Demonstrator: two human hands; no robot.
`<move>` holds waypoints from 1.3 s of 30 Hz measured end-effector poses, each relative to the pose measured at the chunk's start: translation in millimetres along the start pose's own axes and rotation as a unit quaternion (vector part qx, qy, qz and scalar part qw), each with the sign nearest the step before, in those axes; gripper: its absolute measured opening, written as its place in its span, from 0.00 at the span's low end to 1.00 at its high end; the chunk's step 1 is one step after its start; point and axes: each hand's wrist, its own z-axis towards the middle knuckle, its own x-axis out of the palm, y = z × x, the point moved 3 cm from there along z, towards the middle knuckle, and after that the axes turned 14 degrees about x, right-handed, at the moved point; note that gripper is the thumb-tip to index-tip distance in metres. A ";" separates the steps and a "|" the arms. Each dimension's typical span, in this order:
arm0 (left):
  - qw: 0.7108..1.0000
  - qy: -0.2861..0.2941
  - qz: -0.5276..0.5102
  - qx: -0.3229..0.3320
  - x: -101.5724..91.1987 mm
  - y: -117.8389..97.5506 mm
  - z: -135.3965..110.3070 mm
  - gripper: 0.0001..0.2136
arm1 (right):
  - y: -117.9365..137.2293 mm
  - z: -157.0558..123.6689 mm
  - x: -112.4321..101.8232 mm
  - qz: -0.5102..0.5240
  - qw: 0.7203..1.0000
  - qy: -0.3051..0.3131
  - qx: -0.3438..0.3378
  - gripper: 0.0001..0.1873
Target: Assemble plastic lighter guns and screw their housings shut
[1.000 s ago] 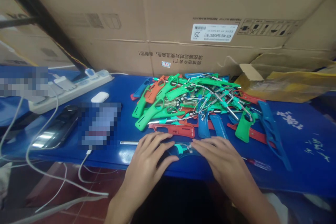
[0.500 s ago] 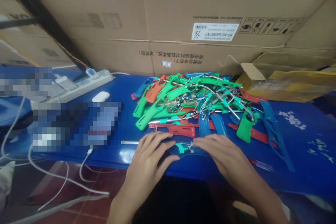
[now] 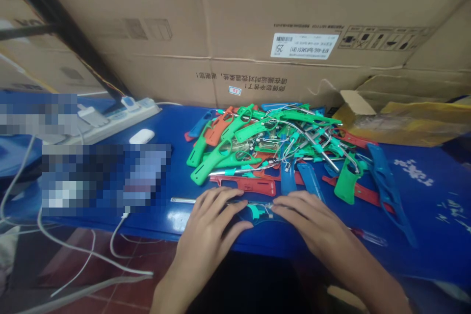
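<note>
My left hand (image 3: pixel 210 225) and my right hand (image 3: pixel 312 223) rest side by side at the near edge of the blue table (image 3: pixel 423 206). Their fingers press down flat on a blue plastic shell (image 3: pixel 257 213) with a teal insert and thin wires. A metal rod (image 3: pixel 182 200) sticks out to the left from under my left fingers. Just beyond the hands lies a red shell (image 3: pixel 250 185). Behind it is a heap of green, red and blue plastic shells (image 3: pixel 272 144) tangled with wires and metal rods.
A white power strip (image 3: pixel 110 117) with plugs, a white earbud case (image 3: pixel 142 136) and cables lie at the left, beside a blurred patch. Large cardboard boxes (image 3: pixel 239 29) wall the back. A yellow plastic bag (image 3: pixel 408 120) sits at the right. A red-handled screwdriver (image 3: pixel 370 236) lies near my right wrist.
Both hands have stayed on the blue shell, with only slight shifts of the fingers; the view has drifted a little.
</note>
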 end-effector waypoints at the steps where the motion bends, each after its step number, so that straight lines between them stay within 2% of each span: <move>1: 1.000 0.000 0.000 -0.001 0.1 0.2 0.0 0.12 | 0.1 0.2 0.4 0.005 1.000 0.010 0.006 0.22; 7: 1.000 0.004 0.000 -0.007 1.0 0.9 -1.2 0.13 | 2.4 4.6 0.6 0.046 0.997 0.052 0.046 0.21; 14: 1.000 0.004 -0.002 -0.010 1.2 0.5 -2.0 0.13 | 5.0 11.9 -0.6 0.104 0.994 0.000 0.046 0.16; 21: 1.000 0.003 -0.007 -0.017 -0.1 -0.2 -0.8 0.12 | 13.8 14.3 -1.1 0.131 0.988 -0.027 0.075 0.12; 26: 1.000 0.000 -0.006 -0.018 1.1 0.8 -1.3 0.12 | 15.3 14.9 -0.5 0.140 0.987 -0.024 0.078 0.12; 34: 1.000 -0.004 -0.006 -0.007 0.6 0.3 -1.2 0.13 | 9.1 20.0 -2.5 0.238 0.964 -0.019 0.115 0.07; 39: 1.000 -0.005 -0.007 -0.014 0.4 -0.3 -0.2 0.12 | 7.9 21.0 -0.6 0.229 0.965 -0.013 0.128 0.07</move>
